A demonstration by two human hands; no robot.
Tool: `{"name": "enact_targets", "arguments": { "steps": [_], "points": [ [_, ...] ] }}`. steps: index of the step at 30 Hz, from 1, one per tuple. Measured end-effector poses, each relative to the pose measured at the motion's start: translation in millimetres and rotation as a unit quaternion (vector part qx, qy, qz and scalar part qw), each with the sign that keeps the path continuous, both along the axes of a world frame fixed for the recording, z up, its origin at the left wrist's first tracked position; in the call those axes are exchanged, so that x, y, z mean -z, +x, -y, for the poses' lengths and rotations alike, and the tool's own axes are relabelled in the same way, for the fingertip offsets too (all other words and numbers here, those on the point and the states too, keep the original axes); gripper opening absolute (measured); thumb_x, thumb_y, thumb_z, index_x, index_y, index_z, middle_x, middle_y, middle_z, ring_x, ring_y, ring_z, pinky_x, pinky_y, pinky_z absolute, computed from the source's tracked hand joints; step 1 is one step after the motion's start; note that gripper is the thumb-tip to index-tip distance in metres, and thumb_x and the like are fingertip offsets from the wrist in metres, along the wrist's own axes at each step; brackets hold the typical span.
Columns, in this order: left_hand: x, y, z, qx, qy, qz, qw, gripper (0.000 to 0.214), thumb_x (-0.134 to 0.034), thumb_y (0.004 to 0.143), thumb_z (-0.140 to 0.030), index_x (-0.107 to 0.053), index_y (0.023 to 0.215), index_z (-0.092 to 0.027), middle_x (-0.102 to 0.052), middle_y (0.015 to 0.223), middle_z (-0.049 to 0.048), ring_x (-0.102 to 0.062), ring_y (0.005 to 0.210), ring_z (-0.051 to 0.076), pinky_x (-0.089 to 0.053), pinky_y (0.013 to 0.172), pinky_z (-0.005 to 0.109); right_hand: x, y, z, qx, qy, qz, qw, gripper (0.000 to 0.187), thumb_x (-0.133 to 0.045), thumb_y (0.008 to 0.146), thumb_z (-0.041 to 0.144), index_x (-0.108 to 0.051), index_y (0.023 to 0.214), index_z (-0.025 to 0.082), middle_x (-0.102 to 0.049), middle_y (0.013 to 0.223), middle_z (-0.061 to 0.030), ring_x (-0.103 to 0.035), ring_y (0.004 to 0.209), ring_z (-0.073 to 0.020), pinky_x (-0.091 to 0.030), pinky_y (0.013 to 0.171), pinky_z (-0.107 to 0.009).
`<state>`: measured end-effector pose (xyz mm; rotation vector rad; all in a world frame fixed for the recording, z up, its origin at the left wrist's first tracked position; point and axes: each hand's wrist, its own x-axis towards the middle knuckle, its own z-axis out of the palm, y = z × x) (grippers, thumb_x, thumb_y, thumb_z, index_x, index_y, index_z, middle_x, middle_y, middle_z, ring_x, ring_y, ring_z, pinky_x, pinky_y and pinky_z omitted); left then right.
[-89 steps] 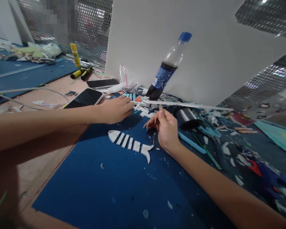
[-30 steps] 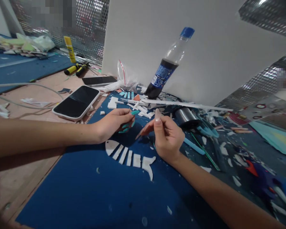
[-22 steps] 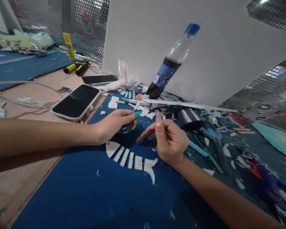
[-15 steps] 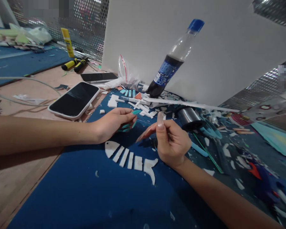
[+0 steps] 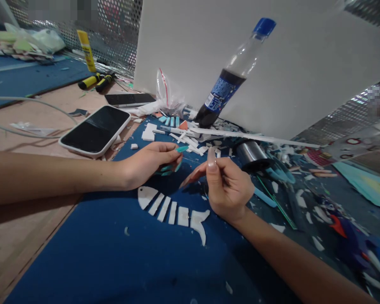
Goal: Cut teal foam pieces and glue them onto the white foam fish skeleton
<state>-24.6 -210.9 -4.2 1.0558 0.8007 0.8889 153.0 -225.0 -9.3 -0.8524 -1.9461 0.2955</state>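
Observation:
My left hand [image 5: 153, 162], with long turquoise nails, is closed in a pinch above the blue mat [image 5: 91, 249]. Facing it, my right hand [image 5: 226, 188] has its thumb raised, one finger stretched toward the left hand and the others curled in. A faint thin line seems to run between the hands; what either one grips is too fine to make out. Just below them lies a flat white fish cut into pieces: a head [image 5: 146, 197] with a small hole, several body strips [image 5: 164, 209] and a forked tail [image 5: 199, 223]. Beside my right hand lies a spool [image 5: 251, 154] of clear line.
A cola bottle [image 5: 221, 86] stands behind, leaning in view, among white scraps [image 5: 190, 141]. To the left are a phone [image 5: 96, 131], a second phone [image 5: 129, 99], yellow-black tools [image 5: 95, 82] and a glue stick [image 5: 86, 50]. A blue glue gun [image 5: 356, 240] lies at right.
The view has shifted slightly, so the background things sit a little further left or higher. Both hands keep nearly the same pose, and the fish pieces lie as before.

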Motion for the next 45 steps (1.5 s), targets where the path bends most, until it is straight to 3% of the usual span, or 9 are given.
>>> {"name": "enact_targets", "arguments": {
  "steps": [25, 32, 39, 45],
  "points": [
    [2.6, 0.3, -0.3, -0.023, -0.016, -0.008, 1.000, 0.021, -0.053, 0.082, -0.024, -0.053, 0.064, -0.013, -0.049, 0.059, -0.0024, -0.039, 0.051, 0.005, -0.032, 0.052, 0.018, -0.7, -1.6, -0.4, 0.005, -0.007, -0.001, 1.000, 0.015, -0.048, 0.087, 0.015, -0.056, 0.076, 0.021, -0.068, 0.061, 0.0040, -0.063, 0.051, -0.0083, -0.049, 0.048, -0.019],
    [2.2, 0.8, -0.4, -0.026, -0.016, -0.014, 0.999, 0.019, -0.054, 0.082, -0.025, -0.053, 0.067, -0.013, -0.049, 0.061, -0.0020, -0.039, 0.051, 0.006, -0.030, 0.049, 0.018, -2.1, -1.8, -1.0, 0.015, 0.000, 0.022, 1.000, 0.016, -0.049, 0.086, 0.014, -0.055, 0.072, 0.021, -0.067, 0.058, 0.0037, -0.056, 0.041, -0.0074, -0.045, 0.042, -0.019],
    [-0.6, 2.1, 0.8, -0.044, -0.047, 0.006, 0.998, 0.018, -0.054, 0.080, -0.023, -0.051, 0.065, -0.014, -0.044, 0.057, -0.0031, -0.040, 0.051, 0.007, -0.031, 0.049, 0.019, -3.2, -3.7, -2.1, 0.000, -0.018, 0.015, 1.000, 0.018, -0.047, 0.086, 0.014, -0.053, 0.071, 0.021, -0.066, 0.055, 0.0036, -0.061, 0.044, -0.0094, -0.047, 0.043, -0.019],
    [-3.5, 1.3, 2.1, -0.012, -0.028, 0.007, 0.999, 0.018, -0.053, 0.080, -0.021, -0.048, 0.065, -0.014, -0.042, 0.056, -0.0040, -0.035, 0.047, 0.005, -0.027, 0.046, 0.017, -1.1, -5.0, -2.7, 0.009, -0.042, -0.010, 0.999, 0.015, -0.047, 0.086, 0.016, -0.053, 0.073, 0.020, -0.068, 0.059, 0.0023, -0.064, 0.050, -0.0108, -0.051, 0.047, -0.020]
  ]
}}
